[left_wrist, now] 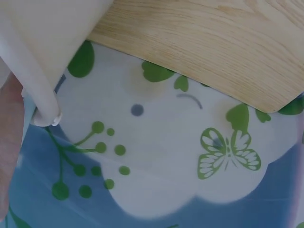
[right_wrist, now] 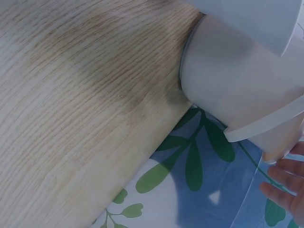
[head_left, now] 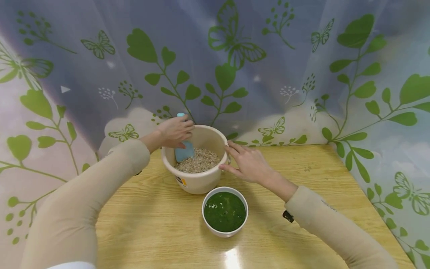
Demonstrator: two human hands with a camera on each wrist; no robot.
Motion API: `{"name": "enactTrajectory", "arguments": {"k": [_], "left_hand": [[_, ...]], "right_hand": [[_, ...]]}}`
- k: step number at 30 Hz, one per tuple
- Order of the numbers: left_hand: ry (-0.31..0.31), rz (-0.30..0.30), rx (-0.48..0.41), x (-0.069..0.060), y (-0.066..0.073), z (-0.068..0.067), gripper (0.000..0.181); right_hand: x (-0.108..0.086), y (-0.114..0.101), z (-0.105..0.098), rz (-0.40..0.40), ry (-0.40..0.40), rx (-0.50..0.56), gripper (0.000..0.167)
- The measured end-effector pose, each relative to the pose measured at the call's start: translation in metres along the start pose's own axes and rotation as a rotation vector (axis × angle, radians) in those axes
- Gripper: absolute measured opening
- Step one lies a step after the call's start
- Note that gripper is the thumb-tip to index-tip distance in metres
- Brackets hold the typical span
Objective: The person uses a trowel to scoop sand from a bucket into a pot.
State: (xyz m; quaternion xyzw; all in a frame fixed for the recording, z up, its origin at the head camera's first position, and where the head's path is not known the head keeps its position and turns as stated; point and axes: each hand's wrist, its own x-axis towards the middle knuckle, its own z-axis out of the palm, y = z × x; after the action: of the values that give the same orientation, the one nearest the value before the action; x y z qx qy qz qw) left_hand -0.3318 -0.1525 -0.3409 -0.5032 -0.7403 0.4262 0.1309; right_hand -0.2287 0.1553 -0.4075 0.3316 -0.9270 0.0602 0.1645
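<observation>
So, left grip [head_left: 175, 131] closed round blue scoop [head_left: 184, 153].

A: How do we specify the left side?

B: We read the left arm [head_left: 111, 177], sleeved in beige fabric, as bent and directed forward. Beyond its bare wrist [head_left: 151, 141], the left hand [head_left: 176, 132] shows its back, with fingers curled in a grip.

A: And our right side?

B: We read the right arm [head_left: 330, 220], likewise beige-sleeved, as angled forward and inward. The bare right hand [head_left: 250, 163] shows its back; its fingers lie extended, with the thumb [head_left: 231, 170] spread apart from them.
</observation>
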Motion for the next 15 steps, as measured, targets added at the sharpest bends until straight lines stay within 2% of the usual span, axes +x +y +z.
{"name": "enactTrajectory", "arguments": {"k": [6, 11, 15], "left_hand": [[0.043, 0.005, -0.02, -0.0064, -0.001, 0.0068, 0.059], [0.002, -0.01, 0.024, -0.0103, -0.0004, 0.0082, 0.063], [-0.007, -0.032, 0.072, -0.0112, 0.0012, 0.0083, 0.064]], "right_hand": [[0.0004, -0.0013, -0.0014, -0.002, -0.006, 0.003, 0.076], [0.0004, -0.0011, -0.0011, -0.009, -0.003, -0.001, 0.082], [0.0, -0.0005, -0.0016, -0.012, 0.01, -0.006, 0.091]]}}
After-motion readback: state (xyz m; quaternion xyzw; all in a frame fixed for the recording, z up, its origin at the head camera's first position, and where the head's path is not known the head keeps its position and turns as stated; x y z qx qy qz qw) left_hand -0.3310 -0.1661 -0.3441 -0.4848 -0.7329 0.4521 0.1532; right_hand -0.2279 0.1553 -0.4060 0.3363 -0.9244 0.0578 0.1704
